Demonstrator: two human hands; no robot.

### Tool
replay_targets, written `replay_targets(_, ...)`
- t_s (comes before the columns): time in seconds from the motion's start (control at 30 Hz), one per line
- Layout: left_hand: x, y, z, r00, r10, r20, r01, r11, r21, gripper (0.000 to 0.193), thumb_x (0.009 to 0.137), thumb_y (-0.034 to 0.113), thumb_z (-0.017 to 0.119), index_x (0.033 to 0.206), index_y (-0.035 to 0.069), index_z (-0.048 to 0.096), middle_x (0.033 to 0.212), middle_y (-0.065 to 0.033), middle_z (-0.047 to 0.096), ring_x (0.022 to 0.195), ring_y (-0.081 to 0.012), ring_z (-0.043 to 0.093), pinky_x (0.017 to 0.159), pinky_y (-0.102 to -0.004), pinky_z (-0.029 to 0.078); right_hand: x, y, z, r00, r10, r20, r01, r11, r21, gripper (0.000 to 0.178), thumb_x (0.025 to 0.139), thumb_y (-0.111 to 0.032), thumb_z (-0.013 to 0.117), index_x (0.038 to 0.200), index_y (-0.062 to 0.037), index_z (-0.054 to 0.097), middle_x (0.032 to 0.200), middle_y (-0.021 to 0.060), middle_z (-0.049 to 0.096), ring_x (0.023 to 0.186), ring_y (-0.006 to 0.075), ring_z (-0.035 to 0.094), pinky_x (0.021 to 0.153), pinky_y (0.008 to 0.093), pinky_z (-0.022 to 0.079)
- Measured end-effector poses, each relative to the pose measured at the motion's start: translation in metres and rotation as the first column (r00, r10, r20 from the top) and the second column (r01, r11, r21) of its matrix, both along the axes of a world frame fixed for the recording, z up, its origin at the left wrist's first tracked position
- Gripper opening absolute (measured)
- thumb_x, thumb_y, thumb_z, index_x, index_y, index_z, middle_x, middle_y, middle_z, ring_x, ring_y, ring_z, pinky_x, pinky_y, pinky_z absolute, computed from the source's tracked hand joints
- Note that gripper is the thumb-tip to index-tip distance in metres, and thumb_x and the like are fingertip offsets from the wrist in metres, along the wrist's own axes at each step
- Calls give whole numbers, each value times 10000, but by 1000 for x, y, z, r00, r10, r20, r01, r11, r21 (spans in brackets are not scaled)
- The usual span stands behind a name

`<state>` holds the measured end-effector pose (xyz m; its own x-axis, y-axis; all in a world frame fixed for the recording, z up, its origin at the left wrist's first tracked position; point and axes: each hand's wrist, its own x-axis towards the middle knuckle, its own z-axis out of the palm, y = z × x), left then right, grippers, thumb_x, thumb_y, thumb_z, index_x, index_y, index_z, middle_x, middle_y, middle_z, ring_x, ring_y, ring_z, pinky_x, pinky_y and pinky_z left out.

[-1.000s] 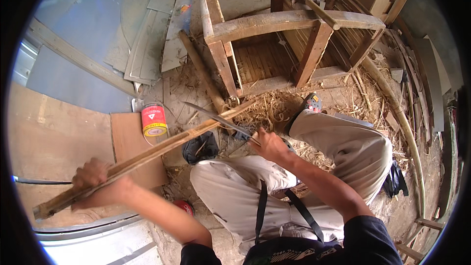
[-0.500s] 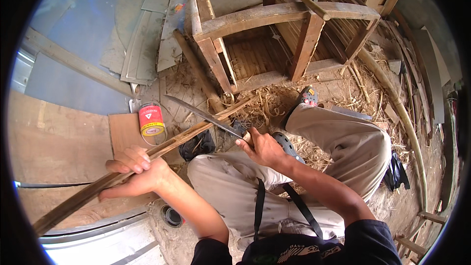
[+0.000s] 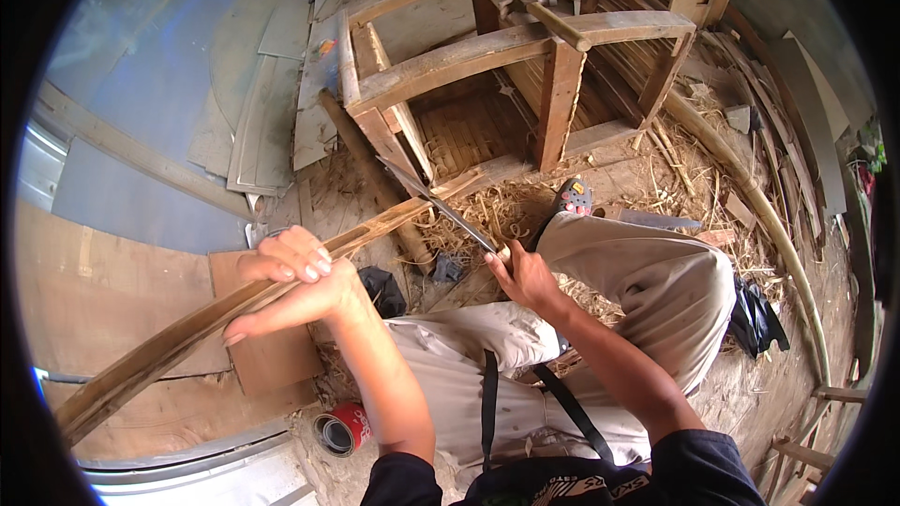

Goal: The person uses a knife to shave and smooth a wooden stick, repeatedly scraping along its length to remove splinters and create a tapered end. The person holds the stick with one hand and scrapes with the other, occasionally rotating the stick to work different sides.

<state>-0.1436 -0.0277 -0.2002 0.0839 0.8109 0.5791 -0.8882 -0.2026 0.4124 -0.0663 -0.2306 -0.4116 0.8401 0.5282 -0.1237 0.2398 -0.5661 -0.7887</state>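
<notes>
A long, narrow wooden strip (image 3: pixel 159 353) slants from the lower left up to the middle, its far part pale and freshly cut. My left hand (image 3: pixel 314 290) is closed around it near its middle, fingers over the top and thumb below. My right hand (image 3: pixel 530 279) grips the short pale handle of a long-bladed knife (image 3: pixel 461 220). The blade crosses the strip close to its far end; whether its edge touches the wood I cannot tell. Curled shavings (image 3: pixel 506 206) lie on the floor beyond the strip's far end.
A wooden frame (image 3: pixel 450 66) with slatted sides stands ahead. A bamboo pole (image 3: pixel 750 187) and stacked boards line the right. Plywood (image 3: pixel 112 290) lies at left. An open red can (image 3: pixel 342 429) stands beside my left forearm, and a black bag (image 3: pixel 755 319) lies right of my knee.
The knife has moved forward along the strip toward its far end, its blade now pointing farther ahead. My left hand sits slightly farther right and forward. The red-and-yellow can is now mostly hidden behind it.
</notes>
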Motion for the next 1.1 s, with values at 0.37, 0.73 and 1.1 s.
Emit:
replay_targets(0.37, 44, -6, 9, 985, -99, -140, 97, 995, -23, 813, 741, 914, 124, 547, 145, 298, 402, 13, 249, 354, -111, 157, 376, -248, 128, 15, -2, -22, 997, 6, -77, -8, 999, -34, 557, 957, -490, 471, 974, 65, 517, 752, 296, 635, 746, 482, 633, 669, 531, 508)
replay_targets(0.73, 93, -2, -13, 963, 122, -239, -153, 982, -112, 792, 743, 913, 124, 560, 154, 259, 425, 9, 218, 342, -120, 164, 365, -237, 142, 27, 18, -7, 988, -72, -137, 86, 991, 99, 535, 964, -459, 475, 938, 74, 508, 740, 329, 619, 797, 513, 618, 716, 554, 501)
replay_targets(1.1, 54, -22, 80, 955, 160, -248, -183, 981, -70, 734, 850, 819, 181, 574, 151, 306, 419, 19, 251, 348, -106, 215, 350, -228, 163, 27, -13, 9, 990, -124, -59, 128, 990, 60, 593, 938, -513, 492, 898, 77, 530, 720, 312, 622, 779, 487, 626, 709, 523, 508)
